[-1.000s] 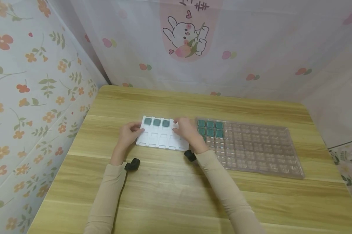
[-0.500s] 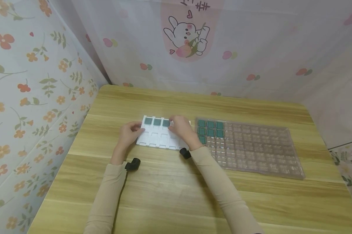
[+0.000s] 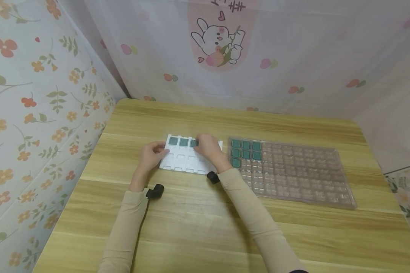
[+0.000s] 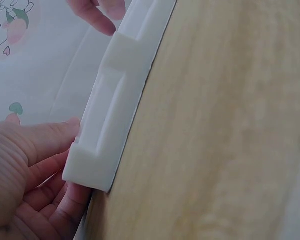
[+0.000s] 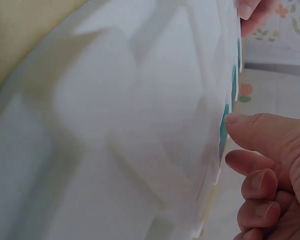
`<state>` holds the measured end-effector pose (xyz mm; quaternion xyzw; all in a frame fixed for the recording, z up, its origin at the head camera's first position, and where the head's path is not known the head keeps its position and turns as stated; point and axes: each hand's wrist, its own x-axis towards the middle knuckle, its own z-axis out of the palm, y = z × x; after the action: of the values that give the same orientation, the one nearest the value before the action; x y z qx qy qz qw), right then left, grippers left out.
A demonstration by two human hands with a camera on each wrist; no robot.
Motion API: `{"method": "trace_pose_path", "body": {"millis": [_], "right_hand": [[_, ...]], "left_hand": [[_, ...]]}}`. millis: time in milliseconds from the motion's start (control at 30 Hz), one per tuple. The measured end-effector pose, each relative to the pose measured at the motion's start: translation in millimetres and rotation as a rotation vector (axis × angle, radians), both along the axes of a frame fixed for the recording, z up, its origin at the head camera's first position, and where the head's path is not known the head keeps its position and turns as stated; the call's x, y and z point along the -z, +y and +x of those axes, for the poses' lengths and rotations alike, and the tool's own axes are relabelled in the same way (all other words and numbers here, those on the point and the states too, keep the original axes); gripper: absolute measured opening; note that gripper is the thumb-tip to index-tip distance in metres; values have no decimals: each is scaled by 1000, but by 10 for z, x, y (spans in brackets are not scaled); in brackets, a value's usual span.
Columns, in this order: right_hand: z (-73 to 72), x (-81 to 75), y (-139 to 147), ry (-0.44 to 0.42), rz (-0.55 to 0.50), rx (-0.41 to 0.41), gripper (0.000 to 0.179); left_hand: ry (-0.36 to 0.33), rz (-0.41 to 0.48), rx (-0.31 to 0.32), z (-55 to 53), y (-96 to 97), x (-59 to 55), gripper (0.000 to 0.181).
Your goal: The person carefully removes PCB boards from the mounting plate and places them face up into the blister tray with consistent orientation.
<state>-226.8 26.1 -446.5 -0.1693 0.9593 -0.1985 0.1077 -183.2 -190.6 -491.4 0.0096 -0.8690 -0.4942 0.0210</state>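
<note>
A white slotted tray (image 3: 182, 157) lies left of centre on the table, with three square green chips (image 3: 183, 142) along its far row. My left hand (image 3: 151, 154) grips the tray's left end. In the left wrist view its thumb lies along the tray's upper edge and the other fingers are curled below the end. Over the tray's right part, my right hand (image 3: 209, 147) pinches at the rightmost green chip (image 5: 223, 125). In the right wrist view the thumb tip meets that chip, with the curled index finger just beside it.
A large clear plastic tray (image 3: 293, 170) with many pockets lies to the right, with several green chips (image 3: 246, 154) in its far left corner. The wooden table (image 3: 191, 227) ends at a patterned curtain (image 3: 269, 87) at the back. Black cameras sit on both wrists.
My right hand has moved left across the white tray to its third chip, uncovering a chip in the clear tray. The left hand stays at the tray's left end.
</note>
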Motion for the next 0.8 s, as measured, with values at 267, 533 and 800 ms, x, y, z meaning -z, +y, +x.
{"method": "trace_pose_path", "body": {"millis": [267, 533, 800], "right_hand": [[-42, 3, -10, -3, 39, -2, 33], [-65, 28, -32, 4, 34, 2, 32], [-61, 27, -33, 8, 6, 7, 32]], "left_hand": [[-14, 4, -4, -9, 7, 8, 32], [-11, 5, -11, 3, 9, 2, 32], [-10, -4, -14, -5, 14, 9, 32]]}}
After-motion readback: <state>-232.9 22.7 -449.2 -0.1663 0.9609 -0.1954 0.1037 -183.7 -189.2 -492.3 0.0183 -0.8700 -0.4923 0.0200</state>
